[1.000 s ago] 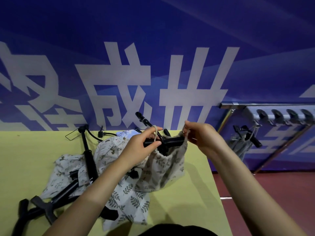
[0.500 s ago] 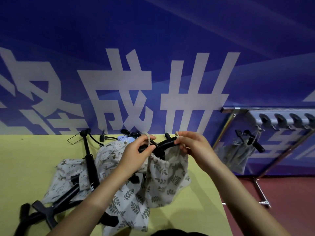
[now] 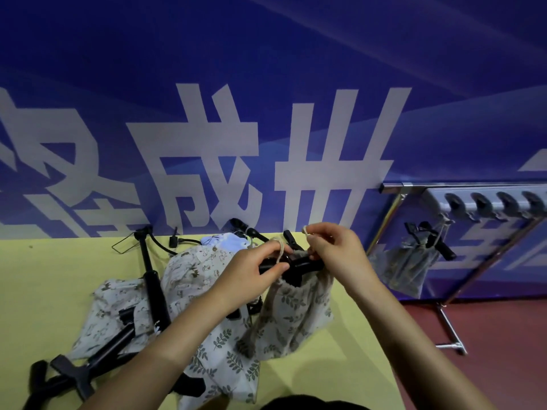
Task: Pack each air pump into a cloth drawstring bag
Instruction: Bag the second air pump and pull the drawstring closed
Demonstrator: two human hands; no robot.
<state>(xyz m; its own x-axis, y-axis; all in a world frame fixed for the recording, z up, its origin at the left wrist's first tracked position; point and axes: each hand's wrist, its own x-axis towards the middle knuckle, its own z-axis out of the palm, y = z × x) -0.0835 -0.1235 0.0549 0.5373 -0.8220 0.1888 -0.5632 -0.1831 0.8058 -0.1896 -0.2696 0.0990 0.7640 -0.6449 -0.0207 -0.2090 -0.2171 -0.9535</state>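
The pump's black T-handle (image 3: 299,266) lies crosswise over the leaf-print bag (image 3: 296,315) mouth; left hand (image 3: 251,276) fingers clamp it, right hand (image 3: 334,255) fingers pinch the drawstring (image 3: 305,230) above

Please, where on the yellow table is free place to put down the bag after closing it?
Bare yellow table lies far left, beyond the loose pumps, and on the right strip between the leaf-print bag and the table edge. The middle, under both hands, is crowded with bags and pumps.
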